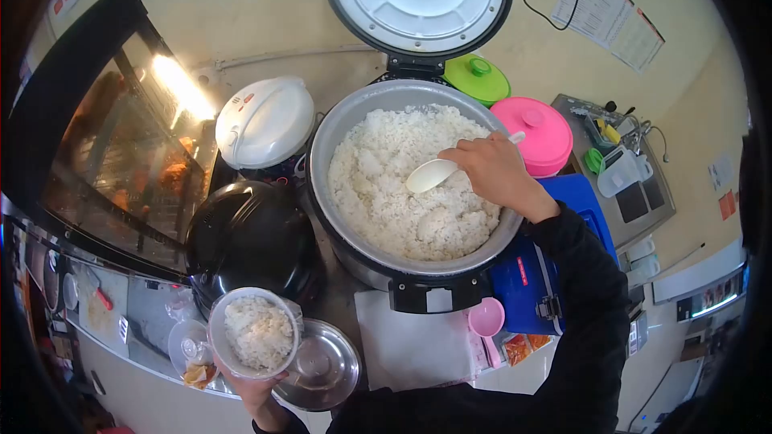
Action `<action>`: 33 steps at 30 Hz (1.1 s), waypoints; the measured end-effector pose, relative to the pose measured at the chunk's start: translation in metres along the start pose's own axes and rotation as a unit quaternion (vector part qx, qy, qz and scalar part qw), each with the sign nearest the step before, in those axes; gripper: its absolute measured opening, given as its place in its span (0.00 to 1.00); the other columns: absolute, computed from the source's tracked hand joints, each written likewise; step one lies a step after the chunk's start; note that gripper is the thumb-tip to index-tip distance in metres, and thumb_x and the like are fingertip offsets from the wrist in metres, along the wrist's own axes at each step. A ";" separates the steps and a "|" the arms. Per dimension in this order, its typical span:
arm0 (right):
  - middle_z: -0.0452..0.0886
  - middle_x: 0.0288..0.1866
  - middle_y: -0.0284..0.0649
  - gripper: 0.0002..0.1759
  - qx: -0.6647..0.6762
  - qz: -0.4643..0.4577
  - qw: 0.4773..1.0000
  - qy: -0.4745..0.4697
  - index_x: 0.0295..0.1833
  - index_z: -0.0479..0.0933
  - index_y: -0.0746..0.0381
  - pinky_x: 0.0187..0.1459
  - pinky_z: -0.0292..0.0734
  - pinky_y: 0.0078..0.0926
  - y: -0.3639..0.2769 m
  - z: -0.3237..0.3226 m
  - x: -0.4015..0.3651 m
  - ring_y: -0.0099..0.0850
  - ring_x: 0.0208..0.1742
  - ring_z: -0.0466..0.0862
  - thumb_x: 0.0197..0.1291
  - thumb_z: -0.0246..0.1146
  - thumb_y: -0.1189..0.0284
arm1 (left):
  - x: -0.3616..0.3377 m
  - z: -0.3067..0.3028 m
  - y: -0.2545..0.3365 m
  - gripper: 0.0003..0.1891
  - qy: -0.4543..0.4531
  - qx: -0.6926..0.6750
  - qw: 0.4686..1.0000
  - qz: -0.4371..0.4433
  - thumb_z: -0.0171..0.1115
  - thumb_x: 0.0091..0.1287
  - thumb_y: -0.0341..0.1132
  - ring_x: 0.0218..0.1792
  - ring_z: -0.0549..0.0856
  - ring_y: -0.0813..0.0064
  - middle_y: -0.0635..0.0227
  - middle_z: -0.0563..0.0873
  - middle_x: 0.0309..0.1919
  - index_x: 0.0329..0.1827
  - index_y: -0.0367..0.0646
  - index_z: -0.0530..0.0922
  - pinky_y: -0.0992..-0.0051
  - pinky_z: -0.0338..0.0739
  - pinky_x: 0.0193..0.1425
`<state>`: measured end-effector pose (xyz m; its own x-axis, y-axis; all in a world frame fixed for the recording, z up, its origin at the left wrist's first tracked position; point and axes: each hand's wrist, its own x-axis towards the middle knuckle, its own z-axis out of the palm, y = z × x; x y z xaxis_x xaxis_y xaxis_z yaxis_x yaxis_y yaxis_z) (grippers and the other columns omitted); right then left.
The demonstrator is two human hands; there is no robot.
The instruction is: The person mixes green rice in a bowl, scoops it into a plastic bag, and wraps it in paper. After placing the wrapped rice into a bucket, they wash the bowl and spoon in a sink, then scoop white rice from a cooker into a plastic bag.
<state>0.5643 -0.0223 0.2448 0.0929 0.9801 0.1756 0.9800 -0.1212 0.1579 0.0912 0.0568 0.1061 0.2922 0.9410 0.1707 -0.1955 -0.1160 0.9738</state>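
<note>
A large open rice cooker [320, 162] filled with white rice [378, 153] stands in the middle. My right hand [498, 173] is closed round a pale rice paddle [430, 175], whose blade touches the rice surface; the handle's end sticks out behind the fingers. At the lower left, my left hand [256, 392] holds up a white bowl [215, 337] from beneath, its fingers partly hidden. Inside the bowl lies a mound of rice [259, 333]. Below and right of the bowl is a round metal lid [342, 366].
The cooker's raised lid [422, 0] stands behind. A black cooker [249, 241], a white cooker [265, 124] and a lit glass display case [121, 153] are left. On the right are a pink lidded container [537, 133], a blue cooler box [523, 273] and a pink scoop [486, 317].
</note>
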 end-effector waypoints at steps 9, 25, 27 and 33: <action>0.78 0.37 0.28 0.22 -0.070 -0.085 0.990 0.088 0.53 0.82 0.51 0.53 0.59 0.36 0.012 0.025 0.008 0.26 0.43 0.77 0.51 0.62 0.80 | -0.002 -0.003 -0.021 0.71 0.006 0.024 1.000 -0.019 0.89 0.30 0.51 0.66 0.73 0.56 0.52 0.64 0.69 0.76 0.35 0.49 0.58 0.77 0.66; 0.78 0.40 0.30 0.26 0.016 -0.129 0.990 -0.053 0.58 0.80 0.50 0.44 0.67 0.36 -0.005 -0.016 -0.026 0.31 0.43 0.79 0.50 0.63 0.79 | -0.007 -0.004 -0.011 0.70 0.050 0.005 0.999 0.014 0.89 0.31 0.51 0.64 0.75 0.55 0.50 0.66 0.68 0.75 0.36 0.50 0.57 0.78 0.65; 0.78 0.41 0.30 0.29 0.049 -0.124 0.987 -0.096 0.59 0.80 0.50 0.42 0.72 0.35 -0.016 -0.031 -0.045 0.32 0.43 0.80 0.48 0.63 0.80 | -0.007 0.000 -0.007 0.70 0.069 -0.006 0.998 0.005 0.89 0.30 0.51 0.64 0.75 0.55 0.50 0.66 0.68 0.75 0.35 0.50 0.57 0.78 0.65; 0.80 0.44 0.31 0.33 0.089 -0.091 0.979 -0.156 0.61 0.79 0.51 0.39 0.78 0.34 -0.031 -0.059 -0.073 0.35 0.44 0.82 0.45 0.63 0.84 | -0.006 0.001 -0.012 0.71 0.072 -0.005 0.997 0.007 0.89 0.29 0.50 0.64 0.75 0.57 0.51 0.67 0.67 0.75 0.35 0.51 0.58 0.78 0.65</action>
<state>0.5165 -0.0995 0.2840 -0.0638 0.9866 -0.1503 0.9979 0.0617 -0.0186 0.0931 0.0524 0.0936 0.1522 0.9753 0.1600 -0.2077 -0.1267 0.9700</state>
